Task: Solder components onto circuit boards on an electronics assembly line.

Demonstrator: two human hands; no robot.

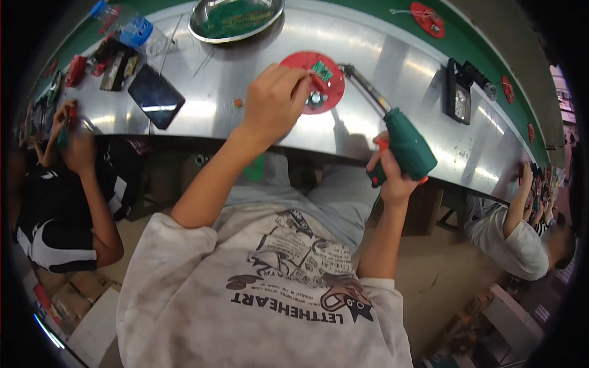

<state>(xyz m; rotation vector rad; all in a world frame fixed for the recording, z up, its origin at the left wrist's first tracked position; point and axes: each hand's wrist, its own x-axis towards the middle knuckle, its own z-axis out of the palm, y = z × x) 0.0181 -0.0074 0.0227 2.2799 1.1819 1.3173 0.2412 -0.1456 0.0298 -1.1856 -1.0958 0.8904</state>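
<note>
Currently, notes from the metal bench:

Left hand: reaching over the shiny steel worktop, fingertips pinched down on a small green circuit board atop the round red plastic disc; fingers pressed together, pinning rather than lifting.

Right hand: wrapped tight around the green pistol-grip electric screwdriver with a red trigger, hanging off the near bench edge; long metal shaft slanting up toward the disc, tip just beside the board.

Work piece location: sitting centre-bench on the red disc, close to a small silvery round part under the thumb.

Risk, slipping bit: likely skating off the screw head if driven at this slant, gouging the board or jabbing the pinning fingertips so near the tip.

Risk, spinning disc: probably turning with the torque if the pinch is loosening.

Risk, lost parts: small orange bit lying loose on the steel, easily getting swept off by the forearm.

Surroundings: dark flat phone-like slab lying to the left, round metal bowl of green boards at the far edge, other workers' arms busy at both sides, well apart.
</note>
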